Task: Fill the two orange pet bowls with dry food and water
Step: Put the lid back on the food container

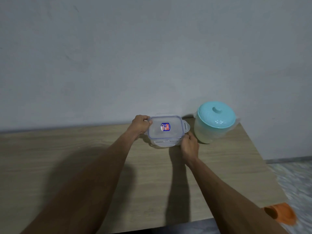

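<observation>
Table (67,166): pale wood grain, set against a grey wall.

Left hand (141,125): fingers curled round the left end of the box, thumb on the lid's edge.

Box (165,132): clear plastic, rectangular, blue-trimmed lid with a sticker in the middle, standing on the table near the wall; contents cannot be told.

Right hand (190,146): fingers curled on the box's near right corner.

Jug (215,122): pale, translucent, round teal lid with knob, upright just right of the box.

Orange bowl (282,215): on the floor past the table's right edge, partly hidden by the right forearm, blurred.
</observation>
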{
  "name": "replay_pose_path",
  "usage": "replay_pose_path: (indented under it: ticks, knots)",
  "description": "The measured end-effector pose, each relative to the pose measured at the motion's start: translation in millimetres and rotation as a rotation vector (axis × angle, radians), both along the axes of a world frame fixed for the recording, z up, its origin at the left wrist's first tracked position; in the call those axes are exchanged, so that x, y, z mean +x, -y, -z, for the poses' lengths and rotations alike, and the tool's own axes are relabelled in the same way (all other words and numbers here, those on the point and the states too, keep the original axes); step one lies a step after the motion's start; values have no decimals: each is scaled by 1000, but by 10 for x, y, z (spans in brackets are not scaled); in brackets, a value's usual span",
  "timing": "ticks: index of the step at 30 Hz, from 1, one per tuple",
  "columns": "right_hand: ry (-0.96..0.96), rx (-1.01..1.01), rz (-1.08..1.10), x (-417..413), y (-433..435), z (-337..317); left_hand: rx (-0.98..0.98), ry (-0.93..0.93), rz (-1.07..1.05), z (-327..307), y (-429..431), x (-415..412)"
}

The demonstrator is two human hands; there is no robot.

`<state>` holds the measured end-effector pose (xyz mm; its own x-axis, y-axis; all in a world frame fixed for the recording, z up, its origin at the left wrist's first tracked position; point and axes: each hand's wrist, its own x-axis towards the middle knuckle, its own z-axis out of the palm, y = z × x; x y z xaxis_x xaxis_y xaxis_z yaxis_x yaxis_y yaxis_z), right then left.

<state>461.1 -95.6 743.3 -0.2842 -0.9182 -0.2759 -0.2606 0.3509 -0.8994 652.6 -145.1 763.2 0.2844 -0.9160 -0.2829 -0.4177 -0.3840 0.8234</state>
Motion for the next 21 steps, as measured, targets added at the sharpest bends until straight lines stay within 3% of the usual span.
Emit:
replay_pose_path:
  ticks: [4,9,15,18,21]
  knots:
    - [43,19,30,-10,3,3,-10,85,27,34,33,-29]
    - [-10,4,11,-16,-15,-37,37,62,-31,140,-19,-7]
    - [-505,-219,-40,53,-148,-156,47,-11,-49,83,-137,1]
    - [-715,-349,-217,81,-137,-219,47,-62,-47,112,-199,11]
    - [-843,-347,-675,43,52,-295,67,-66,-47,147,-216,37]
